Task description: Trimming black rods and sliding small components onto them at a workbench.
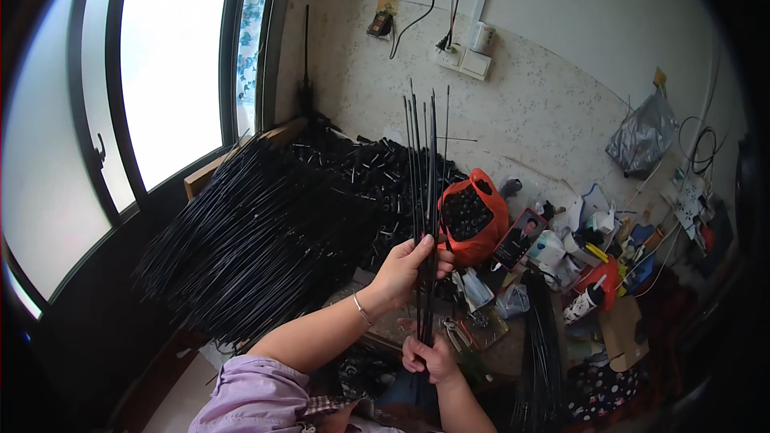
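A loose bundle of long thin black rods point(426, 184) stands upright in front of me, its tips fanning apart at the top. My left hand point(415, 266) is closed round the middle of the bundle, the thumb lying across the front. Lower down, my right hand point(433, 357) grips the bottom ends, fingers curled round them. Left of my hands lies a big heap of similar black rods point(249, 232), piled slantwise. Just beyond the bundle, a red plastic bag point(487, 207) holds many small dark pieces.
Small black parts point(377, 162) cover the area by the wall. A phone point(521, 237) showing a person stands right of the bag. Pliers point(459, 335) lie near my right hand. More black rods point(541, 353) and clutter fill the right. A window point(168, 56) is at left.
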Available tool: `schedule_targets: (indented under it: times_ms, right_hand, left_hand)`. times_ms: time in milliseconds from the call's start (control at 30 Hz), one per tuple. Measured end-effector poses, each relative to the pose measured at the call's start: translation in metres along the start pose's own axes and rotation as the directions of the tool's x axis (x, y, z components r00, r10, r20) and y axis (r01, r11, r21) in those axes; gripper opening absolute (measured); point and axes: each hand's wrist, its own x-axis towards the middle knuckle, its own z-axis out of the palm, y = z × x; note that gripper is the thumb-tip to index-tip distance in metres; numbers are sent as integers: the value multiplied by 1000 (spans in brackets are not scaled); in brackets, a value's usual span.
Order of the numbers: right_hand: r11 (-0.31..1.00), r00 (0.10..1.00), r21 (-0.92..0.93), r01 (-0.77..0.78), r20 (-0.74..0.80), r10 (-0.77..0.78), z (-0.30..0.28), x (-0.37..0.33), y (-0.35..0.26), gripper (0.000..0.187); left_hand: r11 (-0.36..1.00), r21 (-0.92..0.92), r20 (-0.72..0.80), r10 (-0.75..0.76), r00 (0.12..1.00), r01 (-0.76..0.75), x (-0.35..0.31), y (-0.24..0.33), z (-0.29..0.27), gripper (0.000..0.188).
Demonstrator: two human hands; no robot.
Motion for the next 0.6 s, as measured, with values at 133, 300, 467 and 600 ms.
schedule_targets:
  times_ms: [133, 300, 467, 600]
  right_hand:
    - [960, 927, -230, 162, -299, -228, 8, -1, 5, 20]
    - [804, 758, -474, 360, -353, -548, 1, 11, 11, 17]
    - [857, 788, -408, 316, -390, -476, 13, 8, -24, 25]
    - [889, 806, -253, 382, -380, -454, -10, 1, -27, 22]
  left_hand:
    - [896, 425, 51, -165, 985, 128, -10, 6, -28, 35]
    - [833, 464, -59, -311, 948, 302, -6, 25, -22, 37]
    - [847, 495, -150, -137, 979, 195, 58, 75, -66, 32]
    - [590, 807, -102, 93, 990, 27, 85, 136, -65, 39]
